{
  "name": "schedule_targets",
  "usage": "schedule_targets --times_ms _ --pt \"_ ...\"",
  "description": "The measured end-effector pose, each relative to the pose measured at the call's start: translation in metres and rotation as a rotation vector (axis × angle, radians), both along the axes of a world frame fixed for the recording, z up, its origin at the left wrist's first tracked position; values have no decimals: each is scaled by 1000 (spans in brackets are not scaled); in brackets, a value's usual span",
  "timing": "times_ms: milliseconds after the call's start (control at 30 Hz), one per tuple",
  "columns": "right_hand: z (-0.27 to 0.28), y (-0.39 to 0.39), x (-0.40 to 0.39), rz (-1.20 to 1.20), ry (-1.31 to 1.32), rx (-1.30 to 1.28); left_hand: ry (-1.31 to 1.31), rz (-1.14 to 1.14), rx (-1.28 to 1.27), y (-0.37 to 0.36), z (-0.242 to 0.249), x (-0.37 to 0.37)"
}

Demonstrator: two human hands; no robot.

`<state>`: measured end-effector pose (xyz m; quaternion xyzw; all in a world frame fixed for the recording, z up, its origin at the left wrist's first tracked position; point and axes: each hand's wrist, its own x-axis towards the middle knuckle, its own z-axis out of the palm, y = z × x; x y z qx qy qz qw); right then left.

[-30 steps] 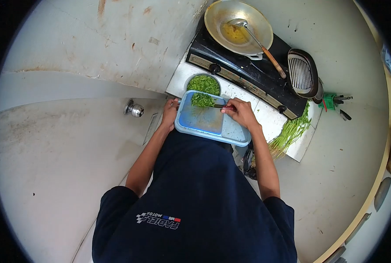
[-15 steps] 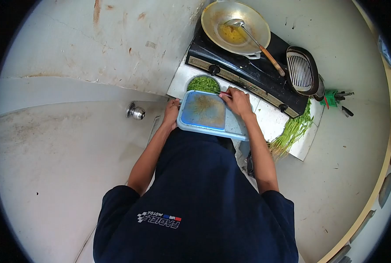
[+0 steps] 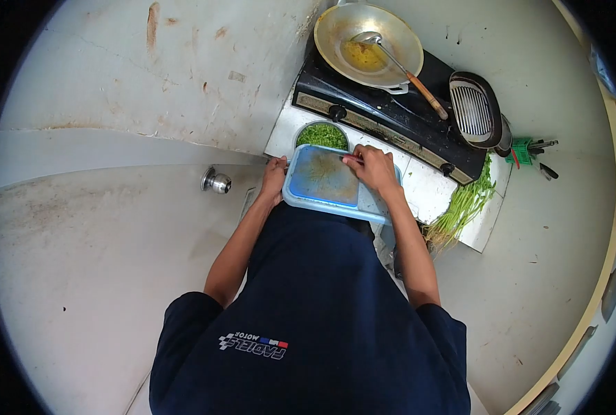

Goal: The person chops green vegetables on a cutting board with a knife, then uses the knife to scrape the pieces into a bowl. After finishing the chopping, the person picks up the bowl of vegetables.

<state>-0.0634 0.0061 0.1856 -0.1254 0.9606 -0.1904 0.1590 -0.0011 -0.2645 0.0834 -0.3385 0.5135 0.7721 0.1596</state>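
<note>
right hand (image 3: 371, 166): wrapped around a small knife (image 3: 350, 159), so that grip is closed on the handle. The blade pokes out to the left, lying low over the far edge of the cutting board (image 3: 322, 178).
left hand (image 3: 275, 179): clamped on the board's left rim, fingers curled over the edge, thumb side on top as far as I can see.
cutting board: blue, held up off the counter between both hands, right in front of the torso. The top is basically bare now, just green smears and crumbs.
bowl of chopped greens (image 3: 322, 135): sits just past the board's far edge, almost touching it, near the knife tip.
arms: both elbows bent, forearms angling inward to the board, the right one coming in steeper.
vs a second ago: back then a pile of chopped greens sat at the far end of the board with the knife behind it. That pile is gone off the board now, and the hand has slid a bit toward the bowl.
further out: stove (image 3: 391, 117) behind the bowl with a wok (image 3: 368, 43) and ladle (image 3: 399, 63) on it, and a bunch of uncut green stalks (image 3: 461, 207) off to the right.
</note>
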Motion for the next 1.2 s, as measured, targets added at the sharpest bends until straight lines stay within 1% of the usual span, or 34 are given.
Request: schedule_targets --times_ms 33,133,167,233,333,367,467,567,667,700,800,900,1000,1100,1200 --pt "-1 -3 -3 -7 33 36 -8 3 1 1 3 -1" --pt "16 -9 -4 -27 18 -54 8 17 -2 -1 -1 0" --pt "20 -8 -1 -4 -16 -136 20 22 -4 -2 -4 2" --pt "31 1 8 42 -80 -297 -11 28 -9 -1 5 0" --pt "57 11 26 90 -208 -379 -16 43 12 -3 11 -4" --pt "60 12 32 87 -210 -389 -14 48 24 -4 10 -4" --pt "59 13 29 158 -197 -323 -4 42 22 -4 14 -4" --pt "40 7 15 98 -193 -283 10 29 7 -2 20 -4" --pt "6 -1 1 -5 -63 -216 35 -27 19 -5 1 -1" --pt "11 -7 -3 -27 -11 -132 32 -23 25 -5 3 -1" --pt "34 -16 -6 -74 -18 -142 32 -15 30 -4 4 -1" --pt "48 -14 -5 21 -197 -299 52 -19 14 -3 5 -1" --pt "34 -10 -4 95 -201 -272 63 -15 9 -2 9 -1" --pt "25 -6 -13 26 -56 -73 71 -7 24 0 7 -2" --pt "32 4 -23 -44 -67 -123 81 -5 13 2 11 -1"
